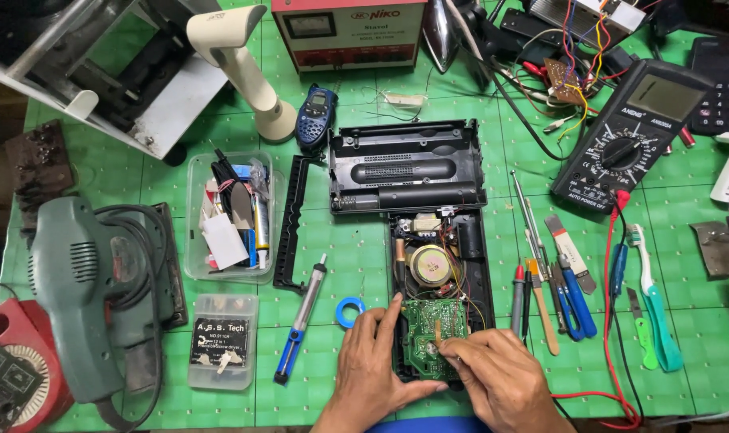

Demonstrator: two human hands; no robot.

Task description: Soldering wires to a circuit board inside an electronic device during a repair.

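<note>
I work on the small green printed circuit board, which sits at the near end of the long black plastic radio case. The case lies open on the green cutting mat, and its long axis runs straight away from me, so the board is the part closest to my body and the round metal speaker is just beyond it.

My left hand rests on the left edge of the case, thumb under the near end and forefinger stretched up along the side of the board. It steadies the case more than it grasps it; the fingers are loosely curled, not clenched.

My right hand comes in from the right and near side. Its fingertips are pinched together on the right half of the board, and a thin tan stick-like piece stands just beside them. I cannot tell if the fingers hold this piece or only touch the board there.

So the board lies between my two hands, and the right hand is the nearer one to its centre. The detached black back cover lies across the far end of the case, well apart from both hands.
</note>
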